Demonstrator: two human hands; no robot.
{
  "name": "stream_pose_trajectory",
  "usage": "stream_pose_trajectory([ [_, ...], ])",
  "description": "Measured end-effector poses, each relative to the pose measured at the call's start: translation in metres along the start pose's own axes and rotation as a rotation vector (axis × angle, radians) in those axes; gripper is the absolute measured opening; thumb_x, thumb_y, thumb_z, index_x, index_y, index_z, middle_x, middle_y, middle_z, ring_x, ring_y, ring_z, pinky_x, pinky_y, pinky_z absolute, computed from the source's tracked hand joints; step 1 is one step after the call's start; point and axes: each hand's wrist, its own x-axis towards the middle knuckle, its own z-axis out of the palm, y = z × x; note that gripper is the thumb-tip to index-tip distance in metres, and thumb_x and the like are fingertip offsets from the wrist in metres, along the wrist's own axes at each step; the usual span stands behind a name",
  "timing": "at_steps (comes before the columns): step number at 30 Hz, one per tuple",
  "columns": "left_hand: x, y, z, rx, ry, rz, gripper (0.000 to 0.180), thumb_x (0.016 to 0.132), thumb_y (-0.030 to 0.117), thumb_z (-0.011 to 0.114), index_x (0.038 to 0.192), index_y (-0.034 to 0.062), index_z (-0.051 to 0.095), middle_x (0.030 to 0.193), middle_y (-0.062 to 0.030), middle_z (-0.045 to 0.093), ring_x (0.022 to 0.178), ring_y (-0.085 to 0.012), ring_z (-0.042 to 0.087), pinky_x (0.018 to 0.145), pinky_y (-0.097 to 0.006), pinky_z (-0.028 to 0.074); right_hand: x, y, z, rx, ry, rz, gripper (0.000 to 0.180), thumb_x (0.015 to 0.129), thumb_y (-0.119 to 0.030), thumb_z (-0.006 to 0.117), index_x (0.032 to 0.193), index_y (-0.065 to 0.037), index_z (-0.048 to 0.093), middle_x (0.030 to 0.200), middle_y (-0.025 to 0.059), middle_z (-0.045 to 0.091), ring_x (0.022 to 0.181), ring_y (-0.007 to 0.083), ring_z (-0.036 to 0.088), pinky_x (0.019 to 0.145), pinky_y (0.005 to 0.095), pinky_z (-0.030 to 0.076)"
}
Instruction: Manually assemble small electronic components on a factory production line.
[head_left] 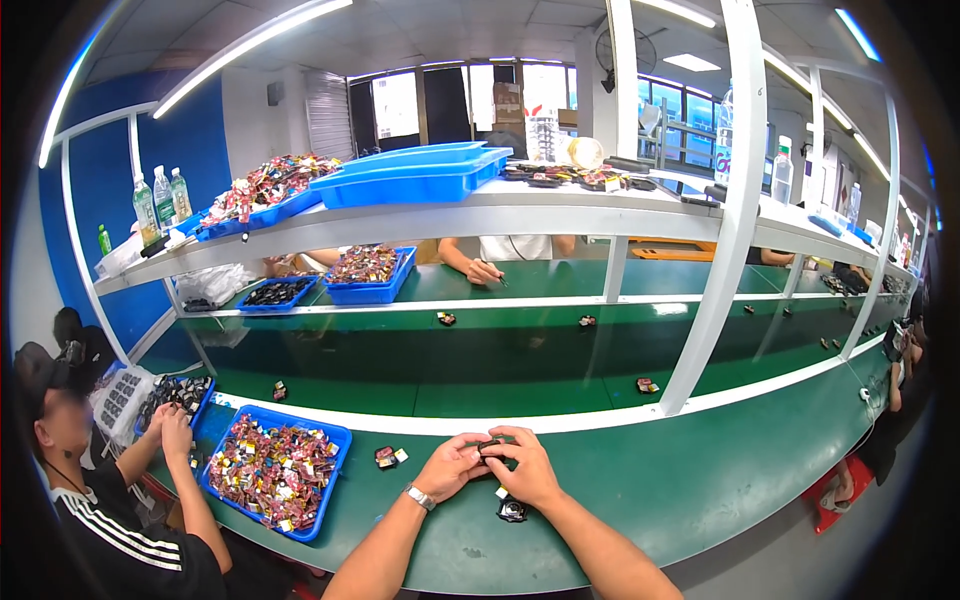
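My left hand (452,468) and my right hand (524,470) meet over the green bench, both closed on a small black part (491,450). Fingers cover most of that part, so its exact kind cannot be made out. Just below my right hand lies another black part (512,510) with a round, shiny centre and a pale tab. To the left of my hands rests a small dark part with red and white tabs (386,458). Farther left, a blue tray (343,470) is heaped with many small red, yellow and white pieces.
A green conveyor belt (520,355) behind a white rail carries a few small parts. A white post (712,250) rises at right. Overhead, a shelf (440,210) holds blue trays and bottles. A co-worker (110,480) sits at left beside a tray of black parts (180,395).
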Motion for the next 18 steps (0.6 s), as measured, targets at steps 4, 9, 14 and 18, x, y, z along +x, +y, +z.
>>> stream_pose_trajectory([
  [4,0.002,-0.002,-0.001,-0.009,0.002,-0.013,0.030,0.096,0.010,0.057,0.125,0.0046,0.050,0.130,-0.0138,0.055,0.119,-0.0229,0.056,0.103,-0.041,0.047,0.000,0.002,-0.001,-0.013,0.003,0.008,0.016,0.077,-0.006,0.069,0.093,-0.009,0.073,0.119,0.0077,0.062,0.111,0.0278,0.056,0.091,0.0376,0.051],
  [9,0.000,-0.004,0.001,-0.005,0.000,0.063,0.031,0.096,0.011,0.058,0.126,0.0051,0.049,0.130,-0.0141,0.055,0.118,-0.0227,0.056,0.103,-0.041,0.047,-0.002,0.002,0.002,-0.029,-0.028,-0.027,0.019,0.079,-0.006,0.068,0.098,-0.009,0.072,0.124,0.0087,0.059,0.114,0.0282,0.054,0.094,0.0386,0.049],
  [14,0.004,-0.003,0.008,0.024,0.061,0.017,0.034,0.097,0.011,0.056,0.128,0.0033,0.047,0.128,-0.0135,0.055,0.115,-0.0217,0.057,0.102,-0.040,0.049,-0.002,0.005,0.000,-0.054,0.004,0.006,0.018,0.082,-0.007,0.068,0.100,-0.009,0.071,0.124,0.0092,0.058,0.112,0.0271,0.055,0.091,0.0358,0.050],
  [18,0.000,0.003,0.011,0.026,0.082,0.015,0.035,0.098,0.007,0.051,0.132,0.0028,0.045,0.120,-0.0103,0.058,0.112,-0.0196,0.059,0.102,-0.039,0.049,0.004,-0.005,0.003,-0.120,0.078,-0.008,0.016,0.078,-0.007,0.072,0.093,-0.009,0.070,0.107,0.0062,0.061,0.099,0.0244,0.058,0.079,0.0342,0.052],
])
